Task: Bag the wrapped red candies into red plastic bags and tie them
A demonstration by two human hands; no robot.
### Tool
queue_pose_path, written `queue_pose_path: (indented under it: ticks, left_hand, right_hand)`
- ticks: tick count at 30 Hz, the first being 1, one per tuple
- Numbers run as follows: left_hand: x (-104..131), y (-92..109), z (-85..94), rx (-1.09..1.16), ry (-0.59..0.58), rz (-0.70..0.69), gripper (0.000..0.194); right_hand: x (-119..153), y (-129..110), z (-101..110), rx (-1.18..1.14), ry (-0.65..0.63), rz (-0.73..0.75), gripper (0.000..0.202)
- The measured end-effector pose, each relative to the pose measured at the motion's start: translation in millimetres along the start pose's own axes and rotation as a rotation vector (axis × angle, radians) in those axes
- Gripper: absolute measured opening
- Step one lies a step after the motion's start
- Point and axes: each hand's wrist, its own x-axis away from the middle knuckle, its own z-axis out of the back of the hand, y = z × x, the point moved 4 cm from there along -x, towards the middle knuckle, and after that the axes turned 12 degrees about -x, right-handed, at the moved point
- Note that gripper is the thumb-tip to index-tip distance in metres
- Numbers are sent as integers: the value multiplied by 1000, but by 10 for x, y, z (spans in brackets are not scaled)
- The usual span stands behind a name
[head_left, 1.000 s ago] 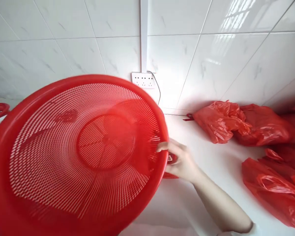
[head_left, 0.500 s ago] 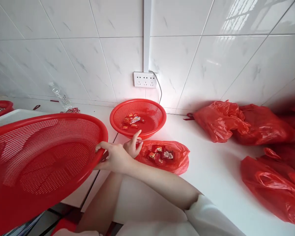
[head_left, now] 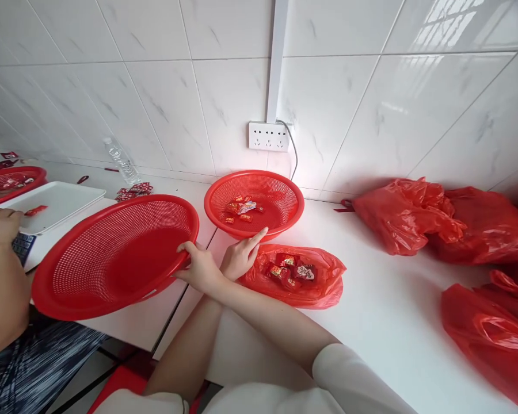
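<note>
My right hand [head_left: 202,269] crosses over my left forearm and grips the right rim of a large red plastic colander [head_left: 133,264], thumb and fingers around the edge. No contents show in this colander, which is tilted and held at the left. My left hand [head_left: 240,256] has its index finger stretched out and thumb apart, beside the left edge of an open red plastic bag [head_left: 328,282]. Several wrapped candies [head_left: 291,270] lie in the bag. Just behind it stands a smaller red colander [head_left: 254,179] with a few wrapped candies [head_left: 244,208] in it.
Filled red bags [head_left: 397,215] lie at the right, another red bag [head_left: 492,345] nearer. At left, a co-worker's hand [head_left: 2,221] is beside a white scale [head_left: 69,201] with a red packet on it. A plastic bottle [head_left: 123,161] and red packets [head_left: 133,191] lie near the wall.
The large colander has moved away from me and sits flatter, its left rim now in view. The view has turned left, bringing in the scale and a co-worker's arm.
</note>
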Motion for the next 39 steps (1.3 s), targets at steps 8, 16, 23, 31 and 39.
queue_pose_path:
  ticks: [8,16,23,31,39]
  left_hand:
    - [10,-11,-23,48,-5,-14,54]
    - [-6,84,440,63,-35,-3,44]
    - [194,-24,592,-112,-200,445,34]
    - [324,-21,360,25,-411,460,31]
    - [202,104,520,363,-271,481,25]
  right_hand:
    - [-96,-1,-169,-272,-119,-74,111]
    - [552,-772,483,-5,-314,229,39]
    - [1407,-1021,2043,388,-76,22,18]
    - [2234,26,2827,1105,181,-653,21]
    - [2154,161,2751,1155,131,-506,19]
